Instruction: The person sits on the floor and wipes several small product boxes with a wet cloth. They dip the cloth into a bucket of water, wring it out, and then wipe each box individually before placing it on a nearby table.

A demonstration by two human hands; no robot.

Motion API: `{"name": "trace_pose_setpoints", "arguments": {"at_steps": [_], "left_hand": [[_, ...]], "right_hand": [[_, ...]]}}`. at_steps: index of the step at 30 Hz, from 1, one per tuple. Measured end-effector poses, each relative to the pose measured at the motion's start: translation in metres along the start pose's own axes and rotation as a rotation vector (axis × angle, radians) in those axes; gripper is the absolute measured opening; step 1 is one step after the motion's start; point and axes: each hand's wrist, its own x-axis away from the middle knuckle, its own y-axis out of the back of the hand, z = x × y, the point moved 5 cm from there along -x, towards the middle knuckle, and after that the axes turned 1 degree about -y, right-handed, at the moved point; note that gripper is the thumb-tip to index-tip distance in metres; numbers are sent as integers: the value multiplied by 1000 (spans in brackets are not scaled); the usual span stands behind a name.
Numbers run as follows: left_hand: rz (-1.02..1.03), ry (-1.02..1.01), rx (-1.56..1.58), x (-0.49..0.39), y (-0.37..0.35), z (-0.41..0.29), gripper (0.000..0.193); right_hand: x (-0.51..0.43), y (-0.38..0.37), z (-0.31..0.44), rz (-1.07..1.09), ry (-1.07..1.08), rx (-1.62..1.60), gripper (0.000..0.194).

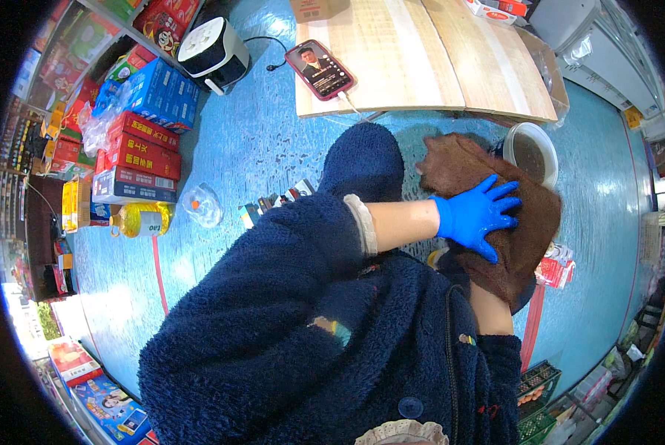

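My left hand (478,218), in a blue rubber glove, lies with its fingers spread on a dark brown cloth (524,245). The palm faces down and grips nothing. The cloth is draped over my right forearm (491,311) and hides my right hand completely. It hangs in folds over my right leg, and a corner of it reaches out to the front. Just beyond it, a round plastic tub (532,153) with dark contents stands on the floor, partly covered by the cloth's edge.
Ahead is a low wooden table (399,61) with a lit phone (319,69) on a charging cable. An air fryer (214,53), red drink cartons (146,153), an oil bottle (142,219) and a clear plastic container (202,205) are to the left. A small red-and-white pack (555,270) is at right.
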Motion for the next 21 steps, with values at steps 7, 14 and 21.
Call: {"name": "trace_pose_setpoints", "arguments": {"at_steps": [7,14,21], "left_hand": [[39,67,234,-10,-14,-9,79],[-93,103,374,-12,-1,-17,73],[-455,486,2044,-4,-15,23,50]], "right_hand": [[10,-26,7,-9,49,86,60],[9,-37,13,-18,79,75,60],[10,-58,49,-222,263,-80,60]]}}
